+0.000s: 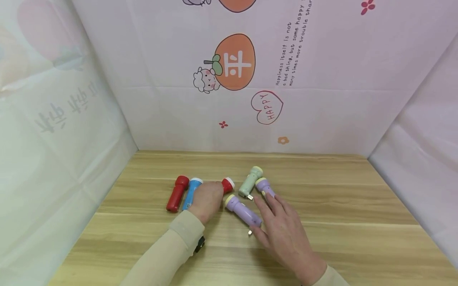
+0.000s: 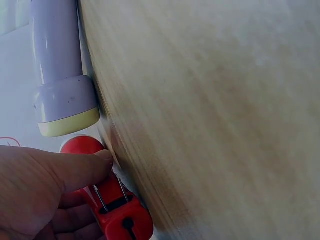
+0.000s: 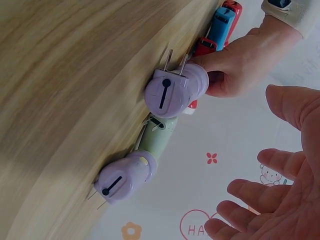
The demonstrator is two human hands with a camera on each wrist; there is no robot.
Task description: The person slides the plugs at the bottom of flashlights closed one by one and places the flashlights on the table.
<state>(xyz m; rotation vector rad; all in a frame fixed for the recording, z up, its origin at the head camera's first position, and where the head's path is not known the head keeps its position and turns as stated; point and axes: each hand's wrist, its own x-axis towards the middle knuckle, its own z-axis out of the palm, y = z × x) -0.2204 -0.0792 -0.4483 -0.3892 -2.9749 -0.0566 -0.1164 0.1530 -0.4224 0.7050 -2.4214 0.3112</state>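
My left hand (image 1: 207, 200) grips a red flashlight (image 1: 228, 185) with a white lens rim. In the left wrist view the thumb lies across its body, and two metal plug prongs (image 2: 123, 190) stand out near its tail. My right hand (image 1: 286, 232) is spread, palm down, with fingers apart. Its thumb is beside the tail of a purple flashlight (image 1: 244, 211) with a cream rim and prongs folded out. Close to its fingertips lie a second purple flashlight (image 1: 265, 186), partly hidden by the fingers, and a pale green flashlight (image 1: 249, 183).
Left of the left hand lie a blue flashlight (image 1: 193, 190), partly covered by that hand, and an all-red flashlight (image 1: 177, 193). The wood-grain table (image 1: 358, 206) meets a printed white cloth wall (image 1: 171, 115) at the back, with more cloth on both sides.
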